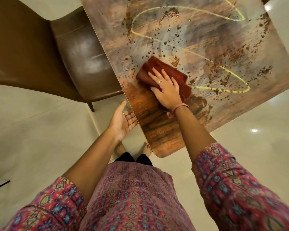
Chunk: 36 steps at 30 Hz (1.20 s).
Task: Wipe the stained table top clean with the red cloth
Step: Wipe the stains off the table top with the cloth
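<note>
Nearest the cam, patterned pink sleeves (240,189) and a tunic are seen, w/ bare feet (146,150) on the pale floor (32,139) below. The L hand (122,120) is held palm-up at the tabletop (157,130) edge, just off its left side; fingers are straight and relaxed, nothing is held, fingertips partly hidden under the edge. The near corner of the tabletop is seen as bare dark wood grain, glossy, w/ no smear on it. Just past that patch the R hand (166,88) is laid flat on the cloth (158,72), fingers spread and straight, so the grip is apart and pressing, not clamped round anything. A ring is seen on one finger, a pink band (180,108) at the wrist. The cloth is folded, red-brown, lying flat on the tabletop near its left edge, at the boundary btwn clean wood and the stained area. Beyond the cloth, the tabletop is covered w/ a pale grey-blue streaky film, dark brown crumbs (172,14) and droplets scattered across it, thickest toward the far middle and R side. Yellow lines (223,69) are drawn in loops over the film. To the left, a brown chair (70,52) is set just beside the tabletop edge. Ceiling-light reflections are seen on the floor at right.
</note>
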### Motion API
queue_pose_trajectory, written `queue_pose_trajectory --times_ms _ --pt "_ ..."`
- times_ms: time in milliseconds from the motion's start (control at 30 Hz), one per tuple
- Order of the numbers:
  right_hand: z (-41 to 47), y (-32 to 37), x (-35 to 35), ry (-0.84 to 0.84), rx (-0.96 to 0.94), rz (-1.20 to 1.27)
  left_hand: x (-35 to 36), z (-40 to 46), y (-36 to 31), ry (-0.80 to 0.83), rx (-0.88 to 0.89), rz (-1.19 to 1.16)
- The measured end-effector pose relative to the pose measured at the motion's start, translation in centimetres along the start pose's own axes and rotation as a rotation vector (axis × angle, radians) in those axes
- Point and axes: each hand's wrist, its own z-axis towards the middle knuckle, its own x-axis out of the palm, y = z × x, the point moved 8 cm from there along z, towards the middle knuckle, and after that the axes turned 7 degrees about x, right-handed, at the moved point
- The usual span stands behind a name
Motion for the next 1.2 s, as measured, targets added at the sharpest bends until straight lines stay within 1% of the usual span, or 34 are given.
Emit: queue_pose_trajectory --times_ms 67,133,233,300,367,433,567,633,667,700,733,800,867,900,967,1033,1067,1167,1200 --pt "-0.6 0.4 0.6 -0.039 0.052 -0.025 0.1 -0.1 -0.3 -0.022 0.002 0.030" --pt "-4.8 1.0 2.3 -0.018 0.013 -0.037 0.2 -0.2 -0.4 -0.057 -0.015 0.042" --pt "-13.8 0.1 5.1 0.111 -0.073 -0.018 0.1 -0.1 -0.9 -0.121 -0.032 0.051" --pt "-16.9 -1.7 5.1 0.181 -0.105 -0.012 0.5 -0.1 -1.4 -0.118 -0.014 0.058" --pt "-15.8 -3.2 3.2 0.181 -0.142 0.008 0.9 -0.1 -1.9 -0.114 0.012 0.073" --pt "-12.2 -4.6 0.8 0.101 -0.131 0.025 0.9 -0.3 -2.1 -0.122 0.044 0.112" --pt "-2.8 -7.4 -4.3 -0.135 0.096 0.070 0.9 -0.5 -1.9 -0.128 0.060 0.134" --pt "-0.6 -7.5 -4.9 -0.196 0.208 0.091 0.7 -0.6 -1.7 -0.136 0.062 0.137" --pt "-0.7 -7.0 -4.2 -0.196 0.236 0.113 0.7 -0.6 -1.6 -0.137 0.066 0.137" --pt "-1.6 -6.1 -3.0 -0.174 0.220 0.132 0.7 -0.5 -1.6 -0.136 0.074 0.129" --pt "-3.6 -4.9 -1.4 -0.129 0.166 0.148 0.6 -0.5 -1.5 -0.140 0.082 0.115" --pt "-9.3 -3.1 1.9 0.005 0.028 0.142 0.4 -0.4 -1.6 -0.164 0.097 0.100" --pt "-14.9 -3.6 3.6 0.131 -0.076 0.102 0.3 -0.2 -1.7 -0.186 0.096 0.090" --pt "-16.2 -4.6 3.1 0.144 -0.114 0.091 0.4 -0.2 -1.7 -0.190 0.089 0.089" --pt "-15.0 -6.9 0.3 0.098 -0.138 0.091 0.4 -0.2 -1.6 -0.191 0.078 0.087" --pt "-11.2 -9.3 -2.9 -0.014 -0.074 0.085 0.3 -0.2 -1.7 -0.208 0.089 0.084" --pt "-8.8 -10.5 -4.6 -0.092 0.001 0.098 0.1 -0.3 -1.8 -0.226 0.101 0.083" --pt "-3.2 -13.2 -7.7 -0.292 0.369 0.192 -0.4 -0.2 -1.8 -0.277 0.136 0.086" --pt "-2.5 -12.8 -7.5 -0.322 0.425 0.171 -0.5 -0.1 -1.6 -0.288 0.143 0.089"
